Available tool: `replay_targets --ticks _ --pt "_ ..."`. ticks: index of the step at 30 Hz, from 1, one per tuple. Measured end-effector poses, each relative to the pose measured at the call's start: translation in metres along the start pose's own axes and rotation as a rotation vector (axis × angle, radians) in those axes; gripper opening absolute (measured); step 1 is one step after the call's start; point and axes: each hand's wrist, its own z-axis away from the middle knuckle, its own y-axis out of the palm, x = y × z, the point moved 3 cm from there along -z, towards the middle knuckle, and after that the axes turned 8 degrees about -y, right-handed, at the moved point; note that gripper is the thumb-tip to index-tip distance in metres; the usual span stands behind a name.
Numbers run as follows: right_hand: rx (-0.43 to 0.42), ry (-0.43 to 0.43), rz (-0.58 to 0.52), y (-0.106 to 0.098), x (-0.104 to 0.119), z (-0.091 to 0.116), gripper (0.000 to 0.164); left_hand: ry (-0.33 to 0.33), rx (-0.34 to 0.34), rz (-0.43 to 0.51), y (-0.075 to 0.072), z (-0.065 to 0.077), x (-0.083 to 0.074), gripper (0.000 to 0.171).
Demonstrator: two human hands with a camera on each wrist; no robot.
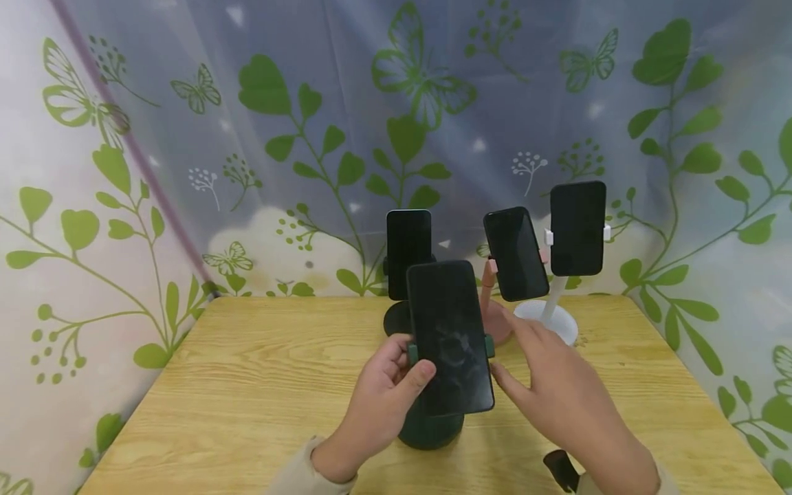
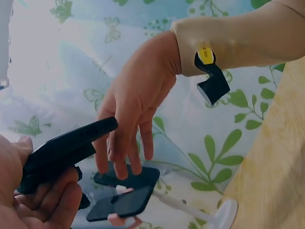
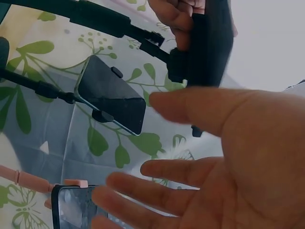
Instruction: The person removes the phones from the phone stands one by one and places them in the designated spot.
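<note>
A large black phone (image 1: 450,316) sits tilted in the clamp of a dark green phone stand (image 1: 431,432). My left hand (image 1: 379,399) grips the phone and clamp at their left side, thumb over the phone's front edge and fingers curled behind, as the left wrist view shows too. The green clamp arm (image 1: 489,346) shows at the phone's right edge. Beside that edge is my right hand (image 1: 553,378), its fingers extended and holding nothing. In the right wrist view its palm and spread fingers (image 3: 152,193) face the back of the phone and the stand's jointed arm (image 3: 102,18).
Behind stand three more phone stands with phones: a black one (image 1: 396,320), a pink one (image 1: 495,323) and a white one (image 1: 559,322). They line the far side of the wooden table (image 1: 278,385), before a leaf-patterned cloth (image 1: 309,172). A black device (image 2: 213,87) is strapped to the right wrist.
</note>
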Motion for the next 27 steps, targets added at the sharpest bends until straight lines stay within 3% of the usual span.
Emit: replay_targets --ticks 8,13,17,21,27 --pt "0.036 -0.014 0.004 0.006 -0.001 -0.003 0.059 -0.063 0.0 0.002 -0.004 -0.001 0.009 0.033" --pt "0.036 -0.037 -0.034 0.01 -0.001 -0.004 0.043 -0.055 -0.016 0.036 0.001 0.002 0.013 0.031" --pt "-0.01 -0.043 -0.089 0.012 0.0 -0.008 0.03 -0.017 -0.047 -0.149 -0.004 0.002 0.012 0.025" --pt "-0.157 -0.075 -0.109 0.011 0.002 -0.009 0.023 0.016 -0.078 -0.363 -0.015 -0.001 0.005 0.025" --pt "-0.289 -0.112 -0.164 0.01 0.005 -0.009 0.025 0.105 -0.14 -0.458 -0.03 -0.003 -0.008 0.017"
